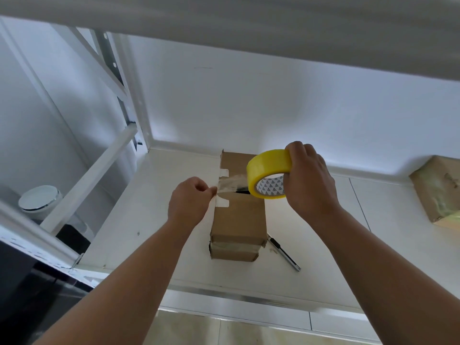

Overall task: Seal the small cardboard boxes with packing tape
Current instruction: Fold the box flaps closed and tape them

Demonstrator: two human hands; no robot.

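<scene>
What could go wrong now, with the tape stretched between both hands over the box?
1. The tape strip, pinched only at its end by the left hand, may twist or land crooked and miss the gap in the box top.
2. Neither hand steadies the box; the right hand pulling the tape roll could shift it.
3. The knife lies near the shelf edge; a forearm might knock it off.

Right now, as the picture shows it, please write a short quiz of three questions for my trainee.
1. True or false: the right hand holds the yellow roll of packing tape.
2. The left hand pinches: A) the clear tape's free end B) a pen C) a box flap
3. Fill in: the slim metal utility knife lies on the white shelf to the ___ of the brown cardboard box.
Key: 1 true; 2 A; 3 right.
</scene>
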